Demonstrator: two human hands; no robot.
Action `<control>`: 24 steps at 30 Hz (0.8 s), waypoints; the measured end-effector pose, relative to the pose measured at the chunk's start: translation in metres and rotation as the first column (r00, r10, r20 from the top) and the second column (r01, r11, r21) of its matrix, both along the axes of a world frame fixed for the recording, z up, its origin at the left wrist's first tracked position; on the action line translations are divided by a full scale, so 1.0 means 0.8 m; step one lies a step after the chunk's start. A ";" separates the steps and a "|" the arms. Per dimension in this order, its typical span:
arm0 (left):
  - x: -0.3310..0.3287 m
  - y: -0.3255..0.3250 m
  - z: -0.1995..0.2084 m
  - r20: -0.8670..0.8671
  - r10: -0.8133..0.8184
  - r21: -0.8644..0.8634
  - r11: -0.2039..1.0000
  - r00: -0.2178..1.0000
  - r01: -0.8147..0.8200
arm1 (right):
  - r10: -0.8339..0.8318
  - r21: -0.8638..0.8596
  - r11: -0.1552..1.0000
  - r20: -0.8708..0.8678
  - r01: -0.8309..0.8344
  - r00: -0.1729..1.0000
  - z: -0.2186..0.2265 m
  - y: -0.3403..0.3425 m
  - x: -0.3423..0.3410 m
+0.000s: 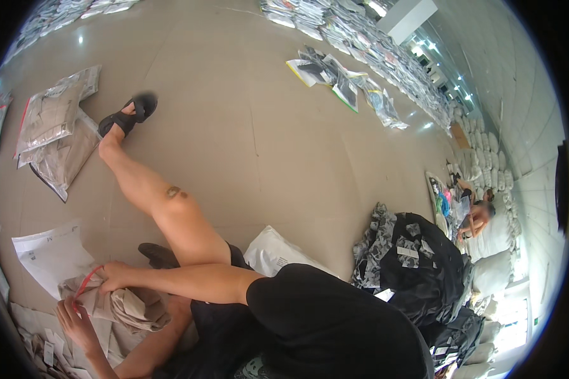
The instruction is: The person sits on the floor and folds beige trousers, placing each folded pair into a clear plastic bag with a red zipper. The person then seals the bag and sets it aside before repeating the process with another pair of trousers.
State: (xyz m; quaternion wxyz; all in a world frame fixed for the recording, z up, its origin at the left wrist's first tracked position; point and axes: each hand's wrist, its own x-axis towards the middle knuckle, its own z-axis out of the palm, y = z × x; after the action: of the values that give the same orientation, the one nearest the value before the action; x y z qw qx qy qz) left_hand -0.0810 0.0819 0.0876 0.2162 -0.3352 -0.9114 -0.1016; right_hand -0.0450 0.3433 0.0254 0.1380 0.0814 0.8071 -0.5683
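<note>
At the lower left, a clear plastic bag with a red zip edge (87, 285) surrounds a folded beige garment (139, 309). My right hand (119, 276) is closed on the upper end of the red edge, with the bunched fabric just below it. On the lower end, the fingers of my left hand (76, 323) are closed around the bag. A white printed sheet (52, 252) lies just beyond both hands; whether it is joined to the bag I cannot tell. Loose beige garments (28, 319) with tags lie beside my left forearm.
Filled bags of beige clothing (52, 120) lie by my outstretched foot (129, 114). Right of my leg are a white plastic bag (281, 249) and a heap of black and grey garments (417, 259). More packed garments (335, 76) lie farther off. Another person (477, 218) sits at far right.
</note>
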 end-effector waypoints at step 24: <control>0.027 0.018 -0.014 0.229 0.293 0.267 0.898 0.928 -0.349 | -0.210 -0.551 0.832 -0.198 0.068 0.958 -0.055 -0.033 -0.013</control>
State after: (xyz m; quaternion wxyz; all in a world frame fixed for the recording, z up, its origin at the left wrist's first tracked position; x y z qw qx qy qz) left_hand -0.0596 0.0967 0.0761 0.1939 -0.1318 -0.9437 -0.2333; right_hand -0.0552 0.3172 -0.0186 0.0107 0.0261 0.6175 -0.7860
